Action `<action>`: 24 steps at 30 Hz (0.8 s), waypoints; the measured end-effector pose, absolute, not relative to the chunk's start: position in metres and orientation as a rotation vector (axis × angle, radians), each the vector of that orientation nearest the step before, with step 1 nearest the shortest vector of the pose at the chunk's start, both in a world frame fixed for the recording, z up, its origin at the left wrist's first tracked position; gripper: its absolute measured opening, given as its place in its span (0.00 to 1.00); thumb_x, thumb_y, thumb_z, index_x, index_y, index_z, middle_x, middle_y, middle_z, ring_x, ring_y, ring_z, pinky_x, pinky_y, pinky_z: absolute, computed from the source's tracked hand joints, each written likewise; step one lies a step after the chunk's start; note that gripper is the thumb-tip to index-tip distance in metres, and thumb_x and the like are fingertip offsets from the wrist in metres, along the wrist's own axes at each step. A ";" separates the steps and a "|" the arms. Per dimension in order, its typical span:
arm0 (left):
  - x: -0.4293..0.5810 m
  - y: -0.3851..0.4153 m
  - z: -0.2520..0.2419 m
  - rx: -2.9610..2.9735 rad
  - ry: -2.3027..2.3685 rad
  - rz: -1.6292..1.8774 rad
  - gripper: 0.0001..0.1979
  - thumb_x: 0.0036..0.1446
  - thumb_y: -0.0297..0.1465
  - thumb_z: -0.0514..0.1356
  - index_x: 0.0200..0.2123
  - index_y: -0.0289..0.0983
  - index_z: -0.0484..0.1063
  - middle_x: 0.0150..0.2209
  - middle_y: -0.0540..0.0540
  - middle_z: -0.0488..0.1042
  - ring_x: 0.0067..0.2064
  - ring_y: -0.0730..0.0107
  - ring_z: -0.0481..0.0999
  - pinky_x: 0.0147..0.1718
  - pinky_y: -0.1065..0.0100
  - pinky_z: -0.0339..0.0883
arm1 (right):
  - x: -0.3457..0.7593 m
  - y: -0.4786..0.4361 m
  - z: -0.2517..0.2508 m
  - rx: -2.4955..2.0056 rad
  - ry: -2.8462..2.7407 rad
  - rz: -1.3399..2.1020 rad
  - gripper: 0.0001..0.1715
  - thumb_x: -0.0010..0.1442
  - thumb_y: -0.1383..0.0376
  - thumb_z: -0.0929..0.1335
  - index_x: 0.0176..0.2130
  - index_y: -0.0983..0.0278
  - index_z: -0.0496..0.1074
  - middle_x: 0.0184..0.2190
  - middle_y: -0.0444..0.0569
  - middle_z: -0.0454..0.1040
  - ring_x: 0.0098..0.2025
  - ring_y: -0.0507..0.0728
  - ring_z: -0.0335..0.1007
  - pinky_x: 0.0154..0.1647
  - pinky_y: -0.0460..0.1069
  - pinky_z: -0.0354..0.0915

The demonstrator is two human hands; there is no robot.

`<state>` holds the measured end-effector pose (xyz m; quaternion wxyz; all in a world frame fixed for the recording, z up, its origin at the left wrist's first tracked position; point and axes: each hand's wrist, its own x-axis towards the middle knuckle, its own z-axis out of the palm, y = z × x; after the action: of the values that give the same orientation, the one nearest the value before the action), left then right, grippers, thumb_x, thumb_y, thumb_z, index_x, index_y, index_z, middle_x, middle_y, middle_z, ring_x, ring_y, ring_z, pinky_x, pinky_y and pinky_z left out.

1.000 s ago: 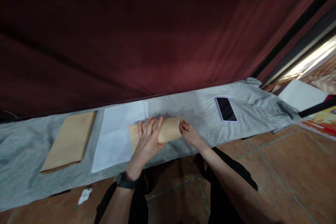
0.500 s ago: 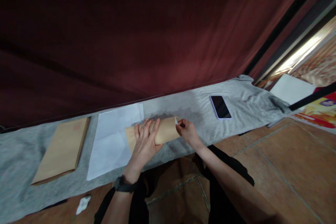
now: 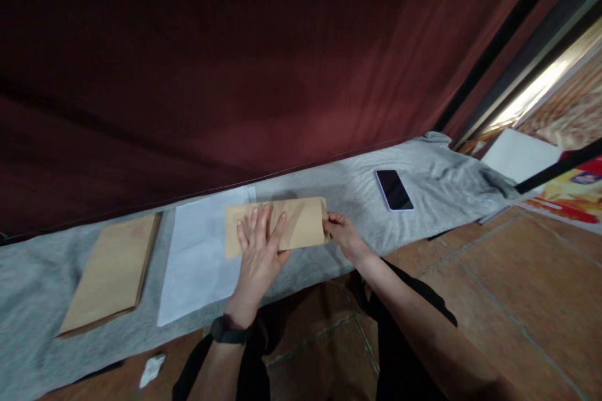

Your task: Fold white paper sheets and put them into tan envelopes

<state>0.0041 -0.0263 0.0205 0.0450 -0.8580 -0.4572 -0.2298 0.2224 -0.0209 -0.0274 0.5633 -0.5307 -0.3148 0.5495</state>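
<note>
A brown paper envelope [image 3: 303, 219] lies across the grey cloth, its left end over white paper sheets [image 3: 200, 257]. My left hand [image 3: 261, 238], with a dark watch on the wrist, rests flat on the envelope with its fingers spread. At the envelope's right end, my right hand [image 3: 343, 232] pinches the edge between thumb and fingers. What lies inside the envelope is hidden. Left of the sheets sits a stack of brown envelopes [image 3: 113, 269].
Grey cloth [image 3: 348, 188] covers the long, narrow surface. A phone [image 3: 395, 190] lies on it at the right. Behind hangs a dark red curtain [image 3: 282, 75]. Crumpled white tissue [image 3: 152, 369] is on the tiled floor [image 3: 508, 276]. A dark bar crosses the right side.
The envelope has turned over or flattened out, now showing a plain face where it was curled with white showing at its right end. My left hand has flattened; my right hand stays at the right end.
</note>
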 end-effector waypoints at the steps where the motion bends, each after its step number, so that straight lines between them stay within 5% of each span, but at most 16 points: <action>1: 0.007 -0.027 0.021 -2.594 -1.429 -0.780 0.44 0.57 0.33 0.66 0.71 0.43 0.48 0.73 0.33 0.44 0.73 0.37 0.39 0.66 0.32 0.33 | 0.225 -0.022 -0.025 -1.241 -0.686 1.309 0.18 0.45 0.51 0.75 0.26 0.62 0.72 0.20 0.42 0.73 0.23 0.53 0.68 0.25 0.46 0.60; 6: 0.031 -0.032 0.009 -2.381 -1.905 -1.532 0.39 0.59 0.43 0.64 0.69 0.40 0.52 0.68 0.32 0.53 0.70 0.47 0.55 0.65 0.45 0.55 | 0.230 -0.027 -0.020 -1.163 -0.464 1.328 0.18 0.46 0.53 0.74 0.33 0.61 0.73 0.26 0.47 0.79 0.28 0.57 0.75 0.27 0.48 0.65; 9: 0.053 -0.037 -0.003 -2.285 -2.375 -2.160 0.32 0.58 0.46 0.64 0.60 0.39 0.62 0.54 0.36 0.70 0.56 0.55 0.73 0.53 0.54 0.70 | 0.221 -0.031 -0.023 -1.148 -0.403 1.309 0.17 0.46 0.55 0.74 0.35 0.61 0.72 0.29 0.47 0.80 0.28 0.56 0.75 0.28 0.49 0.67; 13: 0.077 -0.040 -0.010 -2.067 -2.980 -2.930 0.28 0.49 0.46 0.71 0.48 0.38 0.69 0.44 0.42 0.77 0.41 0.61 0.80 0.42 0.57 0.76 | 0.208 -0.036 -0.028 -1.173 -0.414 1.281 0.18 0.46 0.53 0.73 0.35 0.61 0.72 0.29 0.47 0.79 0.29 0.56 0.74 0.29 0.49 0.68; 24: 0.077 -0.031 -0.021 -1.911 -3.128 -2.932 0.25 0.43 0.41 0.74 0.41 0.35 0.73 0.41 0.43 0.80 0.37 0.65 0.81 0.34 0.65 0.76 | 0.205 -0.036 -0.026 -1.193 -0.450 1.307 0.16 0.45 0.56 0.73 0.33 0.62 0.73 0.25 0.45 0.77 0.24 0.53 0.68 0.25 0.47 0.62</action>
<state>0.0768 -0.0308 -0.0205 -0.7006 -0.2905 -0.4755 -0.4457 0.2052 -0.0363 -0.0260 0.6112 -0.5172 -0.1952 0.5665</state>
